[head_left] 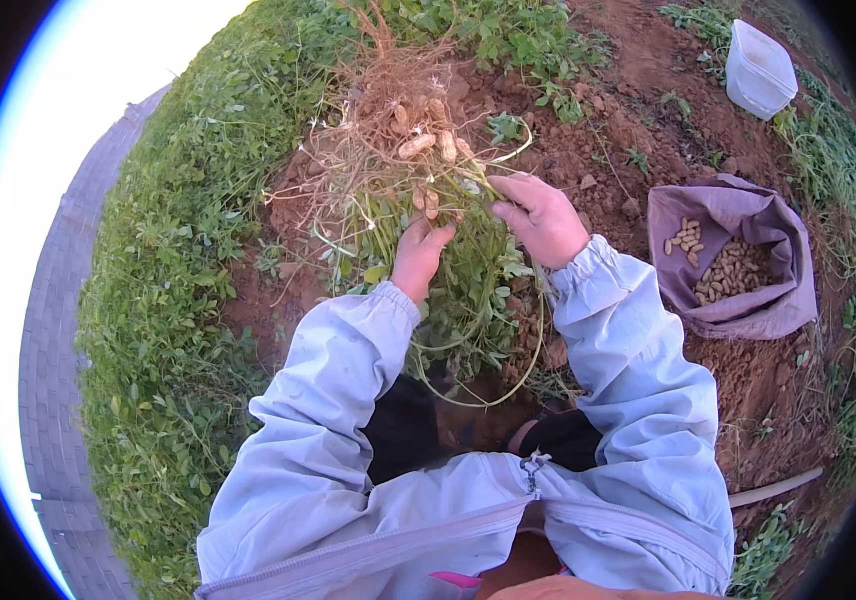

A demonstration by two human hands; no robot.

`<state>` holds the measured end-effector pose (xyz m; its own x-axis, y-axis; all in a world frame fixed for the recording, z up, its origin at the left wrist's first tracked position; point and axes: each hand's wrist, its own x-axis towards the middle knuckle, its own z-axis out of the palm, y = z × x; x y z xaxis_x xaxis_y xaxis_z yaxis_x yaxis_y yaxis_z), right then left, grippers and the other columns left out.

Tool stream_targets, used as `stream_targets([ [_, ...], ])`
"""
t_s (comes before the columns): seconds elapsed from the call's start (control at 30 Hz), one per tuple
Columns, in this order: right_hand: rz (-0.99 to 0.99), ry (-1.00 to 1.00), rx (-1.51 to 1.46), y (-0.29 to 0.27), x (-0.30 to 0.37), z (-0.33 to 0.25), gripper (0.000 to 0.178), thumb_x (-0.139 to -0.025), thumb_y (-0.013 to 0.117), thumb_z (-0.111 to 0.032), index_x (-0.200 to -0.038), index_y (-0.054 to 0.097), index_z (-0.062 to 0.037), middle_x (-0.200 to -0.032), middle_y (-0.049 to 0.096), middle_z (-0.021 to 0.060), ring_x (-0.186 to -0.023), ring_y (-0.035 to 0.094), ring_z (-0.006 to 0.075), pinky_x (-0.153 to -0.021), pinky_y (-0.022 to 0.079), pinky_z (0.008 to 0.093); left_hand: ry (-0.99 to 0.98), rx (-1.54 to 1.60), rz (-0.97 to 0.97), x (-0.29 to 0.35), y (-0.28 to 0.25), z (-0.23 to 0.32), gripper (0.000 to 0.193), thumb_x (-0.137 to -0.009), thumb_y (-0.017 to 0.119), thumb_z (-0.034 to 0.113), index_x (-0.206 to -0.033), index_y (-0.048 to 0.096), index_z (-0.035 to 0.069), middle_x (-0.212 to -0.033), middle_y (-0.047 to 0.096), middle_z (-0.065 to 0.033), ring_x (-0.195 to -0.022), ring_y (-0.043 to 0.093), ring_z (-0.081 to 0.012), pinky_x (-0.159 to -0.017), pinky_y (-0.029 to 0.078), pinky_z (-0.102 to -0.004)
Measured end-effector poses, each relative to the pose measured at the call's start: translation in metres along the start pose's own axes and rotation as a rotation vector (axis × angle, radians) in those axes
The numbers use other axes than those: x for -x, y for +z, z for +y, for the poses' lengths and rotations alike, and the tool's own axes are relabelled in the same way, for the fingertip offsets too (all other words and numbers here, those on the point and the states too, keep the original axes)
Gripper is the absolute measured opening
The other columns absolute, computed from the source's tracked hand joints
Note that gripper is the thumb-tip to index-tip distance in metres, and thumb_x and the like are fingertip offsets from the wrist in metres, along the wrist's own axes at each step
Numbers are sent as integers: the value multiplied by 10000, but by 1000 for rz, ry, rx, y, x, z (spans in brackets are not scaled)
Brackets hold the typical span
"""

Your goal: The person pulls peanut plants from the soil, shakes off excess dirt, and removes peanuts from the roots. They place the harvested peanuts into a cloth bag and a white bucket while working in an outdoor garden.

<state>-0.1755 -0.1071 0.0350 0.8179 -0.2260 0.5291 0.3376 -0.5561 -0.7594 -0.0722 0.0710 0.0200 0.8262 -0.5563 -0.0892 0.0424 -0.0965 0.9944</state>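
Note:
An uprooted peanut plant (478,285) is held in front of me, its leafy stems hanging toward my legs and its tangled roots (378,95) pointing away. Several tan pods (416,147) cling among the roots. My left hand (420,257) is closed around the stems just below a pair of pods, with most of its fingers hidden behind the plant. On the other side, my right hand (545,217) has its thumb and fingers drawn together at the stems. Whether it also grips a pod cannot be seen.
To the right, an open purple-grey sack (793,300) holds loose peanuts (736,270). A white plastic tub (760,72) lies tilted farther off at the upper right. Dense green plants (163,290) grow on the left. A pale stick (776,487) rests on the reddish soil (748,400).

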Motion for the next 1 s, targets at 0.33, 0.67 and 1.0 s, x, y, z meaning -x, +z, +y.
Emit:
stream_targets([
  [0.33, 63, -82, 10, -10, -4, 4, 329, -814, 610, -76, -1130, 565, 6, -1010, 611, 162, -962, 580, 305, -830, 466, 347, 64, 841, -459, -36, -14, 21, 503, -774, 562, 269, -1220, 483, 49, -1203, 546, -87, -1118, 477, -271, -931, 358, -441],
  [0.67, 261, -49, 15, -5, 10, -47, 209, -763, 684, -87, -958, 629, -36, -906, 593, 110, -720, 598, 245, -653, 488, 308, 100, 716, -54, -50, 11, 45, 364, -957, 352, 250, -1193, 484, 7, -1209, 545, -110, -1112, 488, -248, -951, 361, -418],
  [1.0, 95, 226, -36, 23, 3, -18, 272, -765, 707, -229, -916, 588, -37, -761, 605, 110, -668, 608, 246, -628, 491, 339, 219, 769, -234, -56, 4, 14, 281, -900, 442, 132, -1102, 538, -39, -1114, 580, -136, -1044, 524, -243, -967, 364, -384],
])
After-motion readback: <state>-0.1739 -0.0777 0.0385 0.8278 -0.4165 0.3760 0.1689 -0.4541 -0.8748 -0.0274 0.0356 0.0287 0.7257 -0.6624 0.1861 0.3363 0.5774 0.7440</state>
